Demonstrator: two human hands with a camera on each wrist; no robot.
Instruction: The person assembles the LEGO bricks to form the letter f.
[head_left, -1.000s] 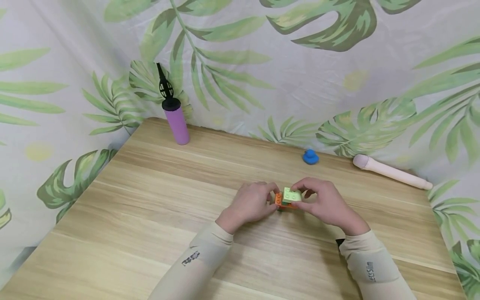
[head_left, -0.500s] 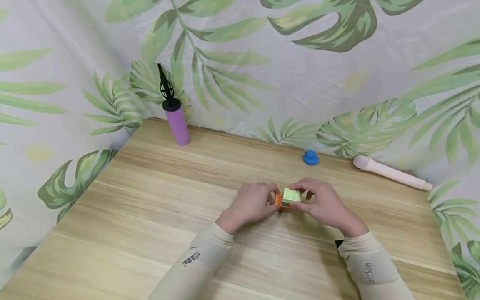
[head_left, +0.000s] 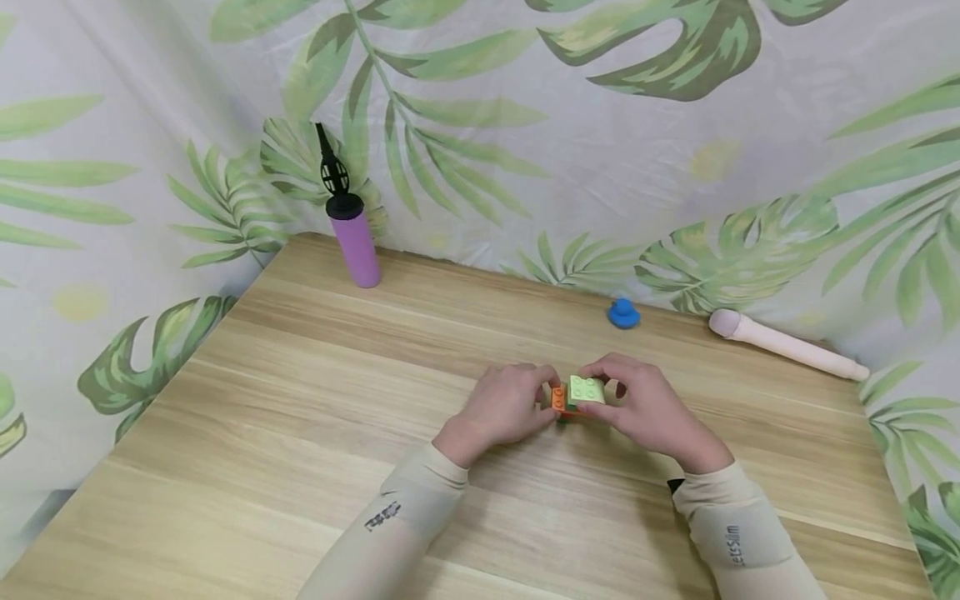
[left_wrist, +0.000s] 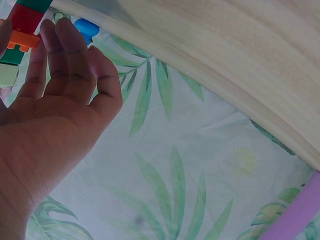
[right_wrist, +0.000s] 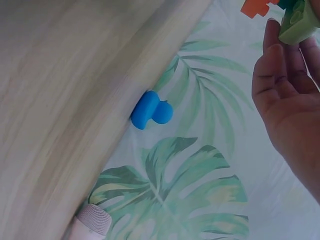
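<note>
A small stack of toy building bricks stands between both hands in the head view. Its light green brick [head_left: 586, 389] is on top, with an orange brick [head_left: 558, 398] lower down and jutting out to the left. In the left wrist view a dark green brick [left_wrist: 12, 56] lies between those two, and a red brick [left_wrist: 26, 19] is on the orange brick's other side. My left hand [head_left: 501, 406] pinches the stack at the orange brick, thumb in front and fingers behind. My right hand [head_left: 647, 408] pinches the light green brick between thumb and fingers.
A blue rubber duck [head_left: 623, 314] sits near the back edge of the wooden table [head_left: 300, 417]. Right of it lies a pale pink microphone-like stick [head_left: 787, 344]. A purple hand pump [head_left: 357, 250] with a black nozzle stands at the back left, before a leaf-patterned cloth [head_left: 465, 125].
My right wrist has shifted very slightly left while keeping its pinch on the light green brick. The left hand and the stack look almost still.
</note>
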